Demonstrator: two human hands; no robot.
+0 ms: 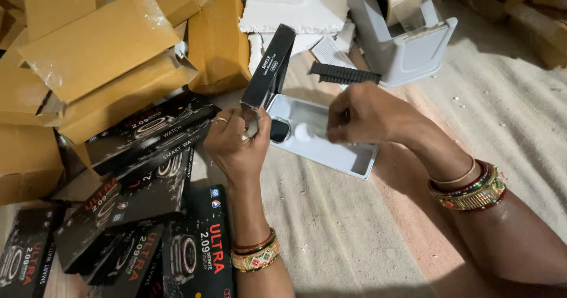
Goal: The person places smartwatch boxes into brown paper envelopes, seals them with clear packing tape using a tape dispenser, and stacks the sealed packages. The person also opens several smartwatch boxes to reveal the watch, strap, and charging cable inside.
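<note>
I see the left hand [236, 141] closed around the lower end of a slim black box sleeve [269, 67], holding it tilted up and away; the right hand [363, 115] hovers just right of it, fingers curled and pinched over a white inner tray [348, 150]; whether that grip holds anything I cannot tell; the tray lies on the pale cloth-covered floor [354, 233], touching the left hand's fingertips, with a dark watch face [279, 130] seated at its left end; a black ribbed strap [344, 73] lies just beyond the tray, near a grey tape dispenser [401, 32]; black printed watch boxes [147, 203] pile at near left; brown cardboard parcels [100, 50] stack at far left.
</note>
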